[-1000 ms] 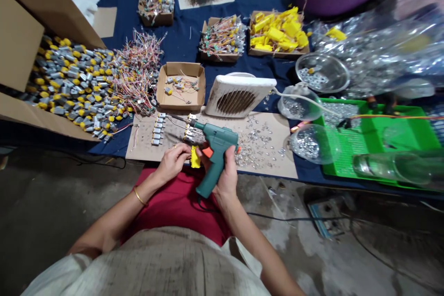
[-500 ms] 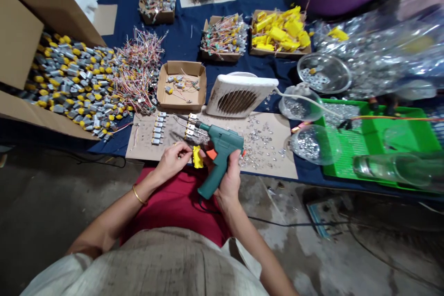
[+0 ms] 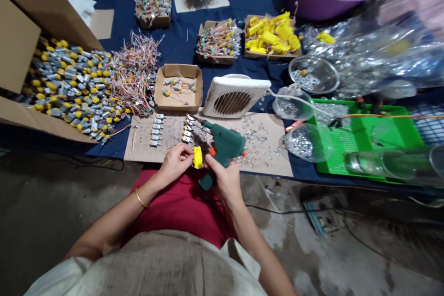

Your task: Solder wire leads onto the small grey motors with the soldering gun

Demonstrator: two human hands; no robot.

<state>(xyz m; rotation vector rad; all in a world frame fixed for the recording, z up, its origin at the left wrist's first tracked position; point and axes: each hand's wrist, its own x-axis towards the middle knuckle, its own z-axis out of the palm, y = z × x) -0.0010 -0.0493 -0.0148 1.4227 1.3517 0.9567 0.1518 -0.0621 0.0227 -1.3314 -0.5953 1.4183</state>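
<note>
My left hand (image 3: 176, 162) is closed, thumb and fingers pinched at the left edge of a small yellow plastic casing (image 3: 197, 157). A green glue gun (image 3: 227, 141) with an orange trigger is in my right hand (image 3: 225, 175). My right fingers wrap the handle, partly hiding it, and the thumb lies near the casing. The gun's nozzle points up and left, over a row of small motors (image 3: 187, 129) on the cardboard sheet (image 3: 166, 151). A second row of small motors (image 3: 156, 130) lies farther left.
A white vented unit (image 3: 236, 97) stands behind the gun. Beyond are a shallow cardboard tray (image 3: 178, 105), a heap of motors (image 3: 69, 85), wired parts (image 3: 135, 74) and a box of yellow casings (image 3: 272, 34). To the right stand plastic bowls (image 3: 305, 143) and a green tray (image 3: 367, 125).
The glue gun has tilted and dropped slightly in my right hand, its handle now more covered. My right thumb has come down toward the yellow casing. The view has shifted a little.
</note>
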